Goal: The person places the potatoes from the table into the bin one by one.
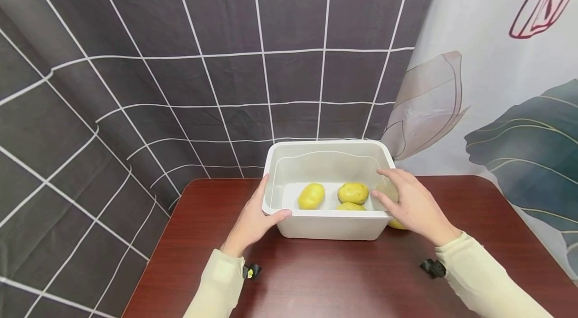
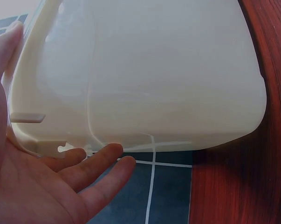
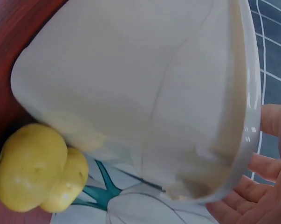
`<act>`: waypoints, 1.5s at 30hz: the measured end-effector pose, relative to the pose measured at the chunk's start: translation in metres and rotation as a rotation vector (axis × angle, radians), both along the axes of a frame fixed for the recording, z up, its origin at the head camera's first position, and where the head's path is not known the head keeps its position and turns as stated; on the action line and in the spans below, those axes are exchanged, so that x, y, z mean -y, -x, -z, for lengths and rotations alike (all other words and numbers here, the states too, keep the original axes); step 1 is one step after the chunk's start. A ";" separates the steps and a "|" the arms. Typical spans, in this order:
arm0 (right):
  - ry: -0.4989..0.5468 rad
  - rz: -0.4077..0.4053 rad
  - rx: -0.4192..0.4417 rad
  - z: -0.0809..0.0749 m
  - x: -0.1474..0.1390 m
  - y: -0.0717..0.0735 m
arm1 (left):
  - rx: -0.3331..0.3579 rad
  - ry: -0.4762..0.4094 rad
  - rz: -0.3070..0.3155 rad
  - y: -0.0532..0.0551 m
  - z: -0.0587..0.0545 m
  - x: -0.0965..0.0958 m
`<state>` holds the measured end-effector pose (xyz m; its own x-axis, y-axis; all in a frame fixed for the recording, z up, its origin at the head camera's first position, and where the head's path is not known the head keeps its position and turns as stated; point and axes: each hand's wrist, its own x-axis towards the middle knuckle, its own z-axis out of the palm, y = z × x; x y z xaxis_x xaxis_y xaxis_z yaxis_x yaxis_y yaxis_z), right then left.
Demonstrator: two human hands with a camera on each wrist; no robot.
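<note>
A white plastic bin [image 1: 329, 227] stands on the table with several yellow potatoes [image 1: 311, 196] visible on its floor. My left hand [image 1: 250, 220] holds its left end, the thumb over the front rim and the fingers along the outside, as the left wrist view also shows. Over the right rim hovers my right hand [image 1: 415, 202], thumb and forefinger spread above the opening; whether it touches the rim I cannot tell. Two more potatoes [image 3: 30, 168] lie outside against the bin's right end, mostly hidden by the right hand in the head view.
The reddish-brown wooden table [image 1: 316, 278] reaches out on both sides of the bin. Close behind it hangs a dark cloth with a white grid [image 1: 226, 82]. A white curtain with leaf prints [image 1: 487, 57] hangs at the right.
</note>
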<state>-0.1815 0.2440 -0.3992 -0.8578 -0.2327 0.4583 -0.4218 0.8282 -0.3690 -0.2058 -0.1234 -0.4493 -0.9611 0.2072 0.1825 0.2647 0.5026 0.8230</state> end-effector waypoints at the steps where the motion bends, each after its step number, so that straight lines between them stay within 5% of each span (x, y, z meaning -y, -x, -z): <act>1: -0.001 0.003 -0.008 -0.001 -0.002 -0.001 | -0.001 0.001 0.001 0.000 0.000 0.000; 9: -0.005 0.018 -0.043 -0.006 -0.021 -0.007 | -0.002 0.009 -0.002 0.001 0.000 0.000; 23: 0.010 0.069 0.023 -0.004 -0.043 -0.013 | 0.004 0.002 0.001 0.001 0.001 0.000; 45: -0.011 0.091 0.048 0.021 -0.060 -0.013 | 0.014 -0.006 -0.004 0.000 0.000 -0.001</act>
